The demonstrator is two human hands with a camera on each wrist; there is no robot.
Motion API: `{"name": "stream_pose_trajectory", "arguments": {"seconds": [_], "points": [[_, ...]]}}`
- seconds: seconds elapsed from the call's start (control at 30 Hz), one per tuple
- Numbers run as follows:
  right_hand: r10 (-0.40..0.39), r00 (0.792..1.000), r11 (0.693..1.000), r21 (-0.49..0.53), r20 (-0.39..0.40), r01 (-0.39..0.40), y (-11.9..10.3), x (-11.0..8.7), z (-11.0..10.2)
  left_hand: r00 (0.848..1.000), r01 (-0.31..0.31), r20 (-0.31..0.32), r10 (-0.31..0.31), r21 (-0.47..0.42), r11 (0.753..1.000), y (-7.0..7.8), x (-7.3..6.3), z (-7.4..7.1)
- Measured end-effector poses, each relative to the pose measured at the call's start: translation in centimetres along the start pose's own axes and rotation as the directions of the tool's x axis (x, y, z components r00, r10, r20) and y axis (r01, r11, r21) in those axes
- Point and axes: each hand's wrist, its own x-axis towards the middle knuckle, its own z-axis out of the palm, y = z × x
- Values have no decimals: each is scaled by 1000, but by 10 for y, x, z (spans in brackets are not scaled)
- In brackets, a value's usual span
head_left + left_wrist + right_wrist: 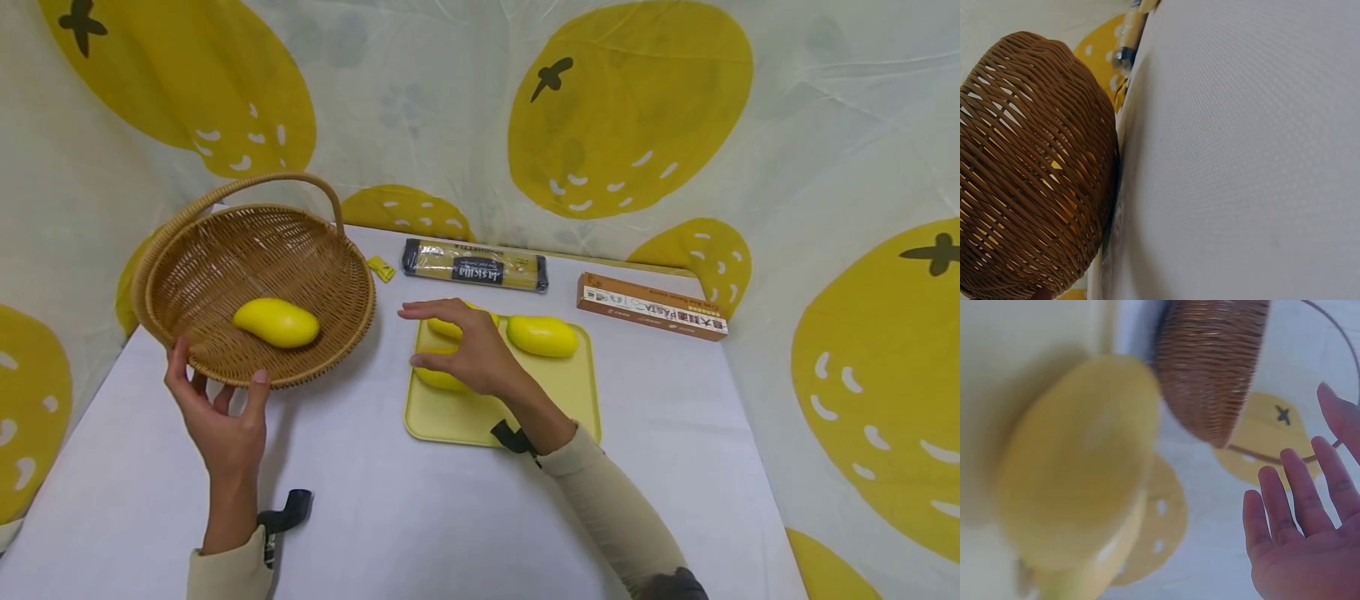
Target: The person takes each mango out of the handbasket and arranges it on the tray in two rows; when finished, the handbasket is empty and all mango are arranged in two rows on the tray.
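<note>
My left hand grips the near rim of a brown wicker basket, which tips toward me. Inside the basket lies one yellow mango. The basket's woven outside fills the left of the left wrist view, its underside facing the tabletop. Over a pale yellow tray, my right hand hangs with thumb and fingers apart and nothing between them. Three mangoes are on the tray: one at the back right, and two on the left partly hidden by that hand. A blurred mango looms in the right wrist view.
Behind the tray lies a pack of spaghetti. A brown and white pasta box sits at the back right. Next to the basket is a small yellow wrapped packet. A fruit-printed curtain hangs behind the white table.
</note>
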Motion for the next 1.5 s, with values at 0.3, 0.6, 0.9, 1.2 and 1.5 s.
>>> {"name": "stream_pose_trajectory", "arguments": {"seconds": [0.3,0.6,0.9,1.2,1.5], "points": [[25,1000,997,76,-4,-25,-26,35,25,1000,-15,1,15,-15,1000,-13,3,-2],[-57,998,996,69,34,54,-37,71,59,1000,-29,3,29,-43,999,-12,1,-2],[-24,992,1000,9,127,23,-44,105,94,999,-39,12,39,-38,999,-2,0,0],[-29,977,988,-143,213,60,-43,137,119,1000,-16,8,16,-48,999,-15,3,-2],[28,952,977,-209,305,38,-36,162,133,1000,-9,10,9,-31,999,-16,4,-4]]}}
